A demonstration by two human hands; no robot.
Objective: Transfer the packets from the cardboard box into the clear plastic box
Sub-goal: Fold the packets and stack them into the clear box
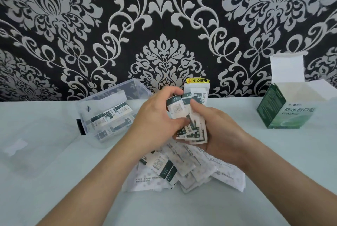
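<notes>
a: what's the biggest thing in view?
b: a black wall (164, 25) with a pale floral pattern, straight beyond the left hand (155, 121) and the right hand (222, 134). below both runs a pale desk (182, 207).

a: and the boxes?
b: the clear plastic box (85, 109) sits on the desk just left of the left hand and a little beyond it. it's open on top, with several packets inside (109, 116). a clear lid (27, 145) lies flat on the desk farther left still. the cardboard box (284, 114) is green, with its white flaps standing open, and it stands well to the right of the right hand. i cannot tell whether anything is left in it.

a: where are the other packets?
b: a loose pile of packets (182, 167), mixed with white printed paper, lies on the desk right under the hands and nearer the person. above it, between the hands, is a bundle of packets (189, 125).

a: how do the hands hold it?
b: the right hand is cupped round the bundle from the right and beneath. the left hand's thumb and curled fingers pinch its upper packets.

a: anything smaller?
b: a small white box (197, 87) with a yellow label stands just beyond the hands and is partly hidden by them. there's also a black latch (81, 127) on the clear box's end farthest from the left hand.
</notes>
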